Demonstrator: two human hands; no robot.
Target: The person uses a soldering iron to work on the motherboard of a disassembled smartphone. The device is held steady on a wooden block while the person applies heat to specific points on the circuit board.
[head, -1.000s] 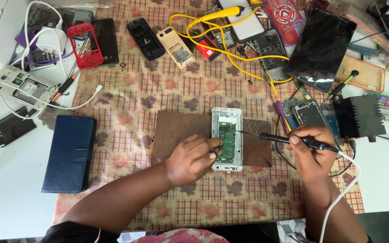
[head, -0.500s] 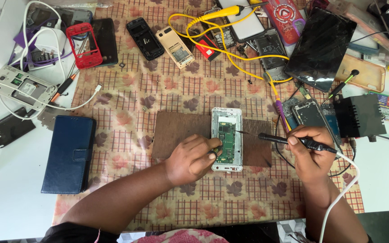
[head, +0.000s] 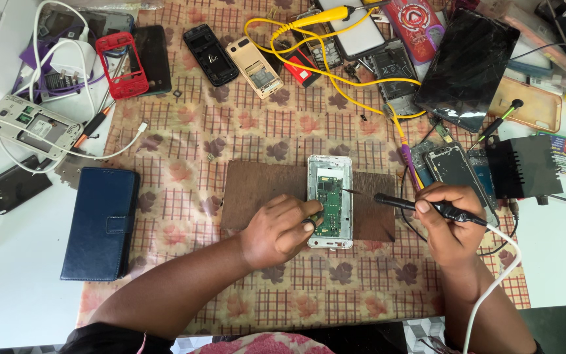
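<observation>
Patterned cloth [head: 185,124] covers my worktop [head: 14,308], and on it lies a brown mat [head: 263,187] carrying the opened white phone [head: 330,201]. My right hand [head: 450,226] has its grip closed round the black soldering iron [head: 427,206], held like a pen, its thin tip reaching left to the green circuit board [head: 331,208] near the upper part of the phone. A white cable [head: 492,288] runs from the iron's rear down past my wrist. My left hand [head: 280,231] rests on the mat, its grip narrow, fingertips pressed against the phone's left edge and the board; whether something small sits between them I cannot tell. Just beyond my right hand lie two stripped phone frames [head: 450,167] and a black box [head: 524,167]. A dark tablet [head: 470,65] lies further back, with a yellow probe lead [head: 325,16] looping across several phone shells. Well to the left lie a blue wallet case [head: 99,223] and a red phone frame [head: 120,64].
</observation>
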